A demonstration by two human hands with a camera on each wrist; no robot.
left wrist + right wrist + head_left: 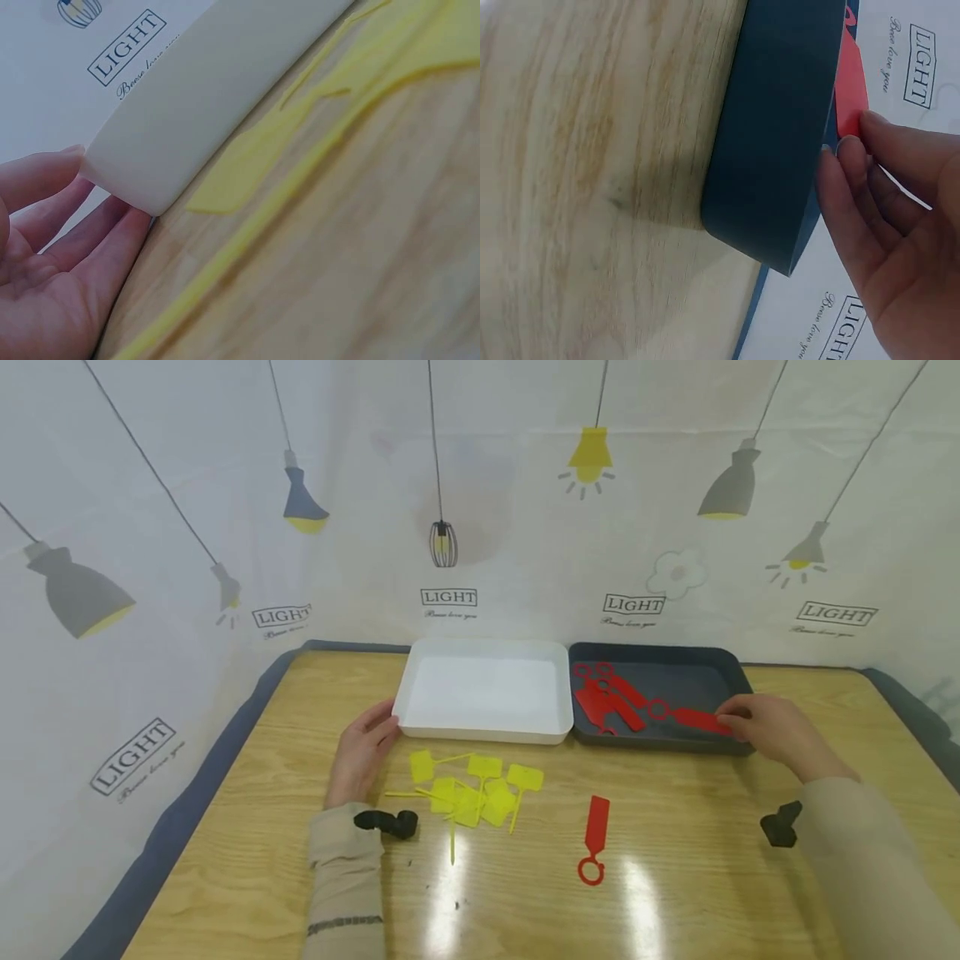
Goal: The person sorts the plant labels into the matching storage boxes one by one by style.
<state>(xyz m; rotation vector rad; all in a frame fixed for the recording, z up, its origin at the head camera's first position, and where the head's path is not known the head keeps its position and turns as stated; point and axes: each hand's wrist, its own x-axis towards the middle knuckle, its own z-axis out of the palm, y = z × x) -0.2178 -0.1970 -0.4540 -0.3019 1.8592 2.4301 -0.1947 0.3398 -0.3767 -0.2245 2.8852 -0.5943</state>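
Observation:
My right hand (780,733) is at the right front corner of the black tray (667,744). Between thumb and fingertips it pinches the flat end of a red ring tag (850,90), whose ring points left. More red tags (598,703) lie overlapping in the tray's left part. At the left front corner of the white tray (483,734), my left hand (362,756) rests its fingers against the side, thumb at the rim (88,154). Another red tag (597,824) lies on the table, ring toward me. Yellow plant labels (467,802) lie in a loose pile before the white tray.
The two trays stand side by side at the back of the wooden table (525,910). Behind them hangs a pale cloth (517,485) printed with lamps. Black wrist mounts show at the left cuff (347,835) and the right sleeve (847,843).

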